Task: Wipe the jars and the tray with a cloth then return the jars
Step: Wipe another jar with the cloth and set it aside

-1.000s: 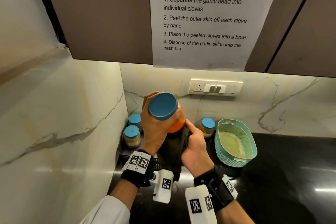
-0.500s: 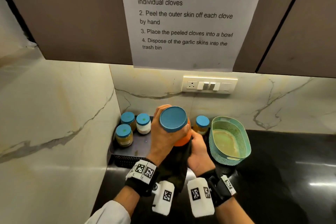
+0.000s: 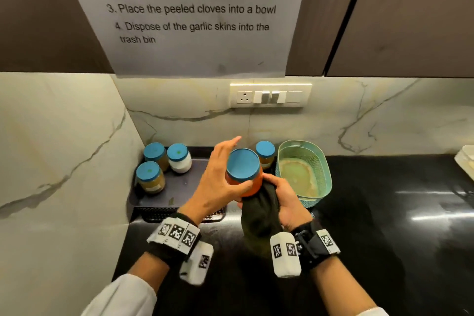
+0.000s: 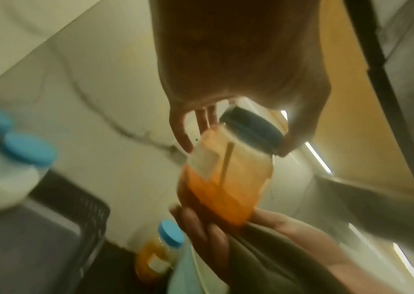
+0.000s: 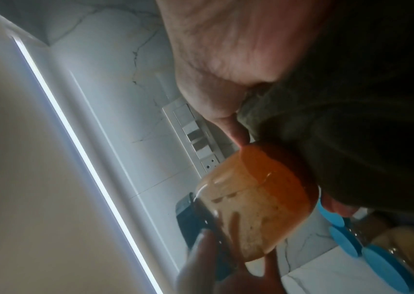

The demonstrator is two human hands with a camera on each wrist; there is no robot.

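Note:
An orange-filled jar (image 3: pixel 252 186) with a blue lid is held over the counter in front of the dark tray (image 3: pixel 184 187). My left hand (image 3: pixel 218 182) grips it just under the lid, thumb across the front and fingers stretched out behind. In the left wrist view the thumb and fingers pinch the jar (image 4: pixel 226 175) at its lid. My right hand (image 3: pixel 287 200) holds a dark cloth (image 3: pixel 261 215) wrapped round the jar's base; the cloth (image 5: pixel 352 139) covers the bottom of the jar (image 5: pixel 264 199). Three blue-lidded jars (image 3: pixel 150 177) stand at the tray's left end.
Another blue-lidded jar (image 3: pixel 265 152) stands by the back wall beside a teal basket (image 3: pixel 320 174). The tray sits in the corner against marble walls. Black counter (image 3: pixel 384 213) stretches to the right. A socket panel (image 3: pixel 269 96) and cabinets hang above.
The jar has come lower and closer to the counter. My left fingers have stretched out behind the lid. The right hand with the cloth has closed round the jar's base.

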